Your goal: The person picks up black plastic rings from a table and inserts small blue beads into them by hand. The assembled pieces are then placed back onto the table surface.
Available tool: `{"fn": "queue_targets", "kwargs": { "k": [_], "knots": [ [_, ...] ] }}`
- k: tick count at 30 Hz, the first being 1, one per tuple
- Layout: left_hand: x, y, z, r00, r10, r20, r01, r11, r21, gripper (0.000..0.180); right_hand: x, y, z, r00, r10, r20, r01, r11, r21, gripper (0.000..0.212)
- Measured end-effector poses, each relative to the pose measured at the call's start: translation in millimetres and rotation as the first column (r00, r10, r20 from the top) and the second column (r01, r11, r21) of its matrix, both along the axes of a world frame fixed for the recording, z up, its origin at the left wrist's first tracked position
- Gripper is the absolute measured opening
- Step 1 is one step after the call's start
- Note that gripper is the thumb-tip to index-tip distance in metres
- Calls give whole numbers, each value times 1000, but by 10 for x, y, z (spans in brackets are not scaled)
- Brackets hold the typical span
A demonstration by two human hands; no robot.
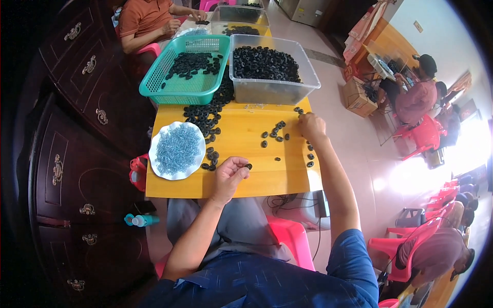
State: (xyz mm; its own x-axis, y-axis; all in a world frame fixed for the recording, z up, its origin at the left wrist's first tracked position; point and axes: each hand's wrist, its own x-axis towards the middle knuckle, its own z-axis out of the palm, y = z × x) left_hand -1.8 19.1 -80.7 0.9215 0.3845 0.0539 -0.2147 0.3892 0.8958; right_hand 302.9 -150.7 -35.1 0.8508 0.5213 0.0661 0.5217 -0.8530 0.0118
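Note:
My left hand [231, 178] pinches a small black oval ring piece [248, 166] between thumb and fingertips, just above the near part of the yellow table [251, 179]. Over at the table's right edge, my right hand [312, 128] is closed, fingers pointing down beside a loose line of black pieces [310, 156]. Its fingertips are partly hidden, so what they hold does not show. Between the hands lie several scattered black pieces [273, 134]. A white scalloped plate [154, 163] at the left carries a heap of small clear-blue pieces [178, 149].
Behind stand a green basket [149, 91] and a clear plastic bin [275, 93], both holding black pieces. More black pieces [205, 120] spread between plate and basket. Another person [146, 23] works at the far left; others sit at right on pink chairs [423, 134]. Dark drawers [77, 128] line the left.

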Motion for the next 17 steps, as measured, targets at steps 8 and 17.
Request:
{"fn": "queue_targets", "kwargs": {
  "k": [8,17],
  "knots": [
    [-6,0,13,1000,15,-3,-15,1000,2,19,-98,93,-20,989,140,41,-134,983,-125,29],
    [-22,-5,30,1000,17,0,-17,1000,-12,18,-276,109,343,1000,8,-24,-7,999,49,32]
  ]
}}
